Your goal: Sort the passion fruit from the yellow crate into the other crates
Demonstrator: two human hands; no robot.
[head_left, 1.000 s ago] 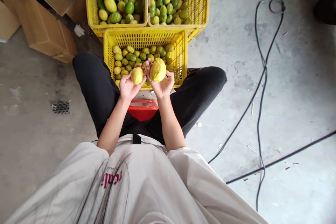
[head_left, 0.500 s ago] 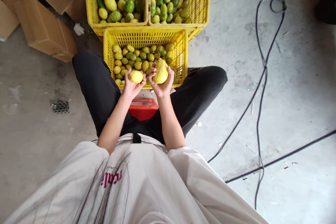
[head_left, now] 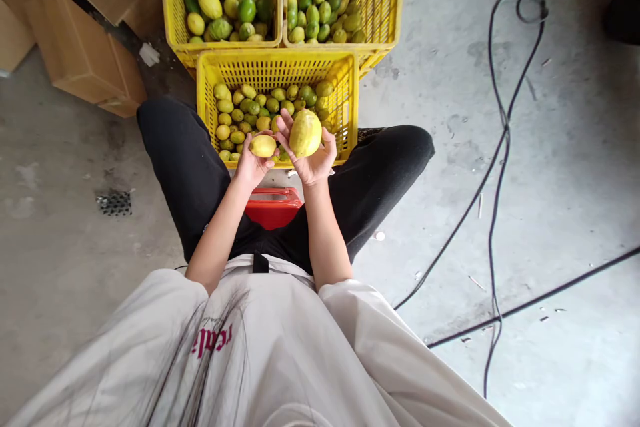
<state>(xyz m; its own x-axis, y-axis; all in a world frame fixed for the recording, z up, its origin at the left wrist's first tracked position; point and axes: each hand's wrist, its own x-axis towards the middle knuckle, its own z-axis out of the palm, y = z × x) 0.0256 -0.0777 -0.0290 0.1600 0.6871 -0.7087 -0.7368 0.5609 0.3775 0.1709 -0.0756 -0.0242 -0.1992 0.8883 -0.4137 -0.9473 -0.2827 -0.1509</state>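
Observation:
Above the near edge of a yellow plastic crate (head_left: 278, 58), both my hands are raised side by side. My left hand (head_left: 251, 165) holds a small yellow lemon (head_left: 263, 146) between thumb and fingers. A much larger, bumpy lemon (head_left: 305, 133) rests in my right hand (head_left: 316, 164), whose palm faces up with the fingers partly spread around the fruit. The fingertips of both hands are close together. Behind them, several yellow and greenish lemons (head_left: 238, 116) lie in the crate, some hidden by my hands.
Two more yellow crates (head_left: 220, 47) of green and yellow lemons stand beyond. Cardboard boxes (head_left: 83, 47) are at the upper left. A red plastic stool (head_left: 273, 213) shows between my legs. Black cables (head_left: 506, 140) run across the concrete floor on the right.
My right hand has opened its fingers wider and the large lemon in it has turned. The small lemon has shifted slightly to the right in my left hand.

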